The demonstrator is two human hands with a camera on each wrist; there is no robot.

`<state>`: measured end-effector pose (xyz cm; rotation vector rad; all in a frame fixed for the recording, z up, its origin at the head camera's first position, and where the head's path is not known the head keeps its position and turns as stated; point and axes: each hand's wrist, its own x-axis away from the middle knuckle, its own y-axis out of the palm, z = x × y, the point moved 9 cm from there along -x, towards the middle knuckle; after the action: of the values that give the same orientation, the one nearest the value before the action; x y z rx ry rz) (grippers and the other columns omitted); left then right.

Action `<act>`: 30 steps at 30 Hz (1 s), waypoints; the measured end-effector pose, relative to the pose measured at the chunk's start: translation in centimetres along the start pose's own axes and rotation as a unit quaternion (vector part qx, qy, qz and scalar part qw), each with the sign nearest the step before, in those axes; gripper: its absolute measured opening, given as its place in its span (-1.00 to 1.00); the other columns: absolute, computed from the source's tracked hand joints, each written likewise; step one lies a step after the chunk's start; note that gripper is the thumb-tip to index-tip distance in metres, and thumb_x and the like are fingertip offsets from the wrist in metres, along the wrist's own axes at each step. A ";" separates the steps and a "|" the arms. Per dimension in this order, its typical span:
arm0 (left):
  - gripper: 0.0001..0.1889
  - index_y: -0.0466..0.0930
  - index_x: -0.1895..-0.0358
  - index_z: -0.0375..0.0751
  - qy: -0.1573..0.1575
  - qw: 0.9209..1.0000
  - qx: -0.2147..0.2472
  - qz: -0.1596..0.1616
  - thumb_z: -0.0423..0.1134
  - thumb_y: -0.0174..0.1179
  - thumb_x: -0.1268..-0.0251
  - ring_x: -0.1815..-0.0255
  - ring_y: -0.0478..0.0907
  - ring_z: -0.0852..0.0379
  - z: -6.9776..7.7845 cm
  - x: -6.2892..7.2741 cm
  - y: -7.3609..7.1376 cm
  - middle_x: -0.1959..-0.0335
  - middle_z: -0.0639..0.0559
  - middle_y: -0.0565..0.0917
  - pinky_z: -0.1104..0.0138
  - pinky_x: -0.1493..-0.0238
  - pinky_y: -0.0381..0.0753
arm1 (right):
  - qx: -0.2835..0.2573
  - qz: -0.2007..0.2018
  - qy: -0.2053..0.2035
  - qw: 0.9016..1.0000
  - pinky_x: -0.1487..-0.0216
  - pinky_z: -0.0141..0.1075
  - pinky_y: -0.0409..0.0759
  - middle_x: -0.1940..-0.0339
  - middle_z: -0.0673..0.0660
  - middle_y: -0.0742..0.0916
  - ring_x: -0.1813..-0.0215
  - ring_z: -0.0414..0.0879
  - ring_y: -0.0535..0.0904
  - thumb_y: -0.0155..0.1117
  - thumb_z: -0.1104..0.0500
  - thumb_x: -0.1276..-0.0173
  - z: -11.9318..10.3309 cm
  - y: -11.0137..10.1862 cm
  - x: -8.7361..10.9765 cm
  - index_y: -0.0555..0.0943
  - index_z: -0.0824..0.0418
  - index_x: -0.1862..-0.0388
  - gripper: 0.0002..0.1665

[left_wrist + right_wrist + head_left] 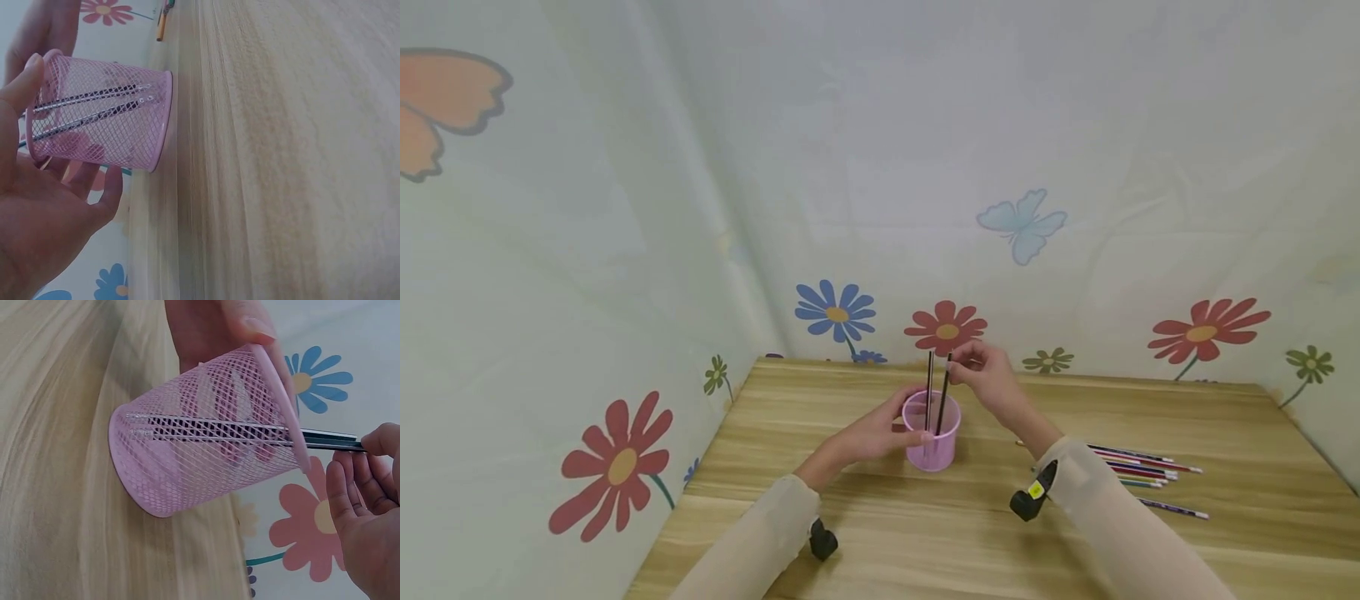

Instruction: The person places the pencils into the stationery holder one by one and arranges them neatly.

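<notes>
A pink mesh pencil cup [931, 457] is over the wooden table, with its mouth facing up. My left hand [874, 433] grips it from the left, thumb over the rim and fingers round the far side. Two dark pencils [219, 431] lean inside, their white-tipped ends near the bottom, seen through the mesh. At the top of one dark pencil [943, 396], my right hand [988, 379] pinches the end between thumb and fingers. The second pencil [929, 379] stands just to its left.
Several loose pencils [1138, 471] in mixed colours lie on the table [820, 383] at the right, partly behind my right forearm. A white curtain [880, 167] printed with flowers and butterflies hangs along the back and left edges. Black wrist cameras [1027, 503] sit on both sleeves.
</notes>
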<state>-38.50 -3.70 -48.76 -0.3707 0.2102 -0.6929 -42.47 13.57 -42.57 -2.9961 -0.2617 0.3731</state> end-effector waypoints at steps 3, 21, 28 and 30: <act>-0.17 0.08 -0.66 0.05 -0.008 1.000 -0.003 0.003 -0.08 0.36 -0.50 -0.56 0.32 0.06 0.0 0.1 0.0 -0.58 0.05 0.32 0.08 -0.49 0.46 | -0.006 0.004 0.000 1.000 -0.06 -0.07 0.77 0.14 0.22 0.68 0.17 -0.06 0.72 0.32 0.40 -0.48 0.1 0.4 0.2 0.58 0.46 0.07 -0.85; -0.17 0.08 -0.67 0.05 -0.003 1.000 0.012 0.005 -0.10 0.37 -0.49 -0.58 0.30 0.03 0.1 0.2 0.1 -0.58 0.07 0.32 0.03 -0.50 0.46 | -0.004 0.031 -0.005 0.999 0.03 -0.32 0.75 0.07 0.34 0.71 0.13 -0.03 0.67 0.33 0.40 -0.46 0.2 1.6 0.1 0.59 0.47 -0.03 -0.78; -0.17 0.10 -0.66 0.06 -0.002 1.000 0.012 0.008 -0.12 0.38 -0.48 -0.57 0.31 0.02 0.4 0.2 0.1 -0.58 0.05 0.32 -0.01 -0.50 0.45 | 0.016 0.027 -0.003 1.000 0.06 -0.35 0.73 0.06 0.41 0.71 0.13 -0.02 0.66 0.29 0.44 -0.47 0.5 2.0 0.2 0.58 0.50 -0.05 -0.77; -0.18 0.10 -0.66 0.06 0.001 1.000 0.014 0.009 -0.14 0.37 -0.49 -0.56 0.32 0.02 0.4 0.2 0.1 -0.58 0.05 0.32 -0.02 -0.50 0.45 | 0.021 0.022 0.000 1.000 0.05 -0.35 0.73 0.05 0.41 0.71 0.11 -0.02 0.66 0.29 0.45 -0.47 0.7 2.1 0.4 0.58 0.51 -0.07 -0.75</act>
<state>-38.15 -3.63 -48.41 -0.3417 0.2049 -0.6785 -41.92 11.63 -43.57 -2.9645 -0.1871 0.3773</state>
